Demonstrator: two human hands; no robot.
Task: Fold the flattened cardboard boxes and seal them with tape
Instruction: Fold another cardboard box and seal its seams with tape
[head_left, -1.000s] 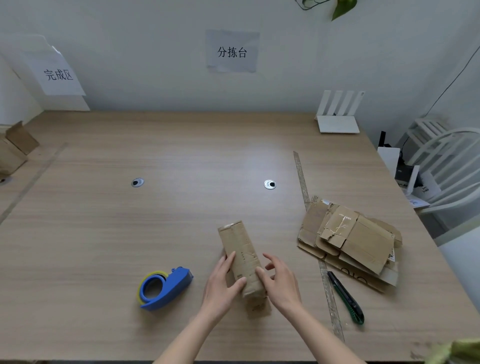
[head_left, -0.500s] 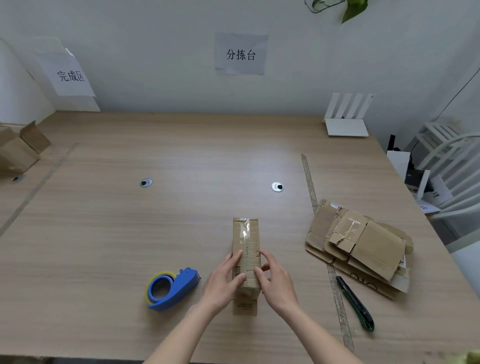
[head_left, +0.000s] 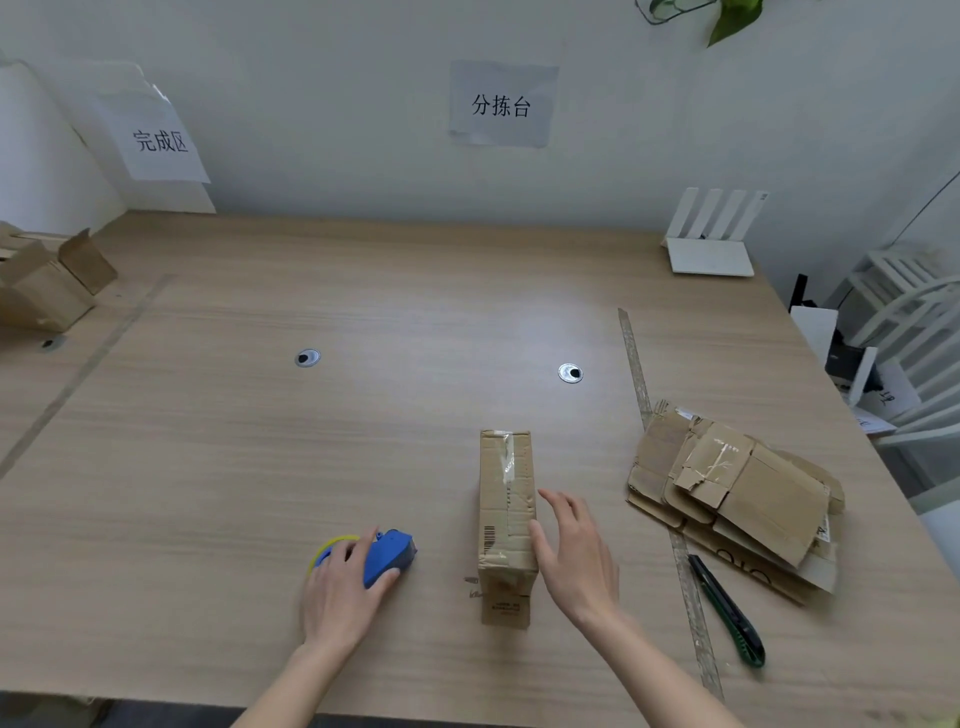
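A narrow folded cardboard box (head_left: 506, 512) lies lengthwise on the wooden table, with clear tape along its top and a loose flap at its near end. My right hand (head_left: 574, 558) rests against the box's right side with fingers straight. My left hand (head_left: 345, 587) lies over the blue tape dispenser (head_left: 387, 556) to the left of the box, fingers and thumb curled round its body. A stack of flattened cardboard boxes (head_left: 737, 493) lies to the right.
A green-black utility knife (head_left: 727, 610) lies near the front right, beside a tape strip (head_left: 660, 488) running across the table. An open-flapped box (head_left: 47, 283) sits at far left. A white router (head_left: 709, 236) stands at the back right, with a white chair (head_left: 904, 332) beyond the table's edge.
My left hand left the box and moved left onto the blue tape dispenser. My right hand slid from the top of the box to its right side.
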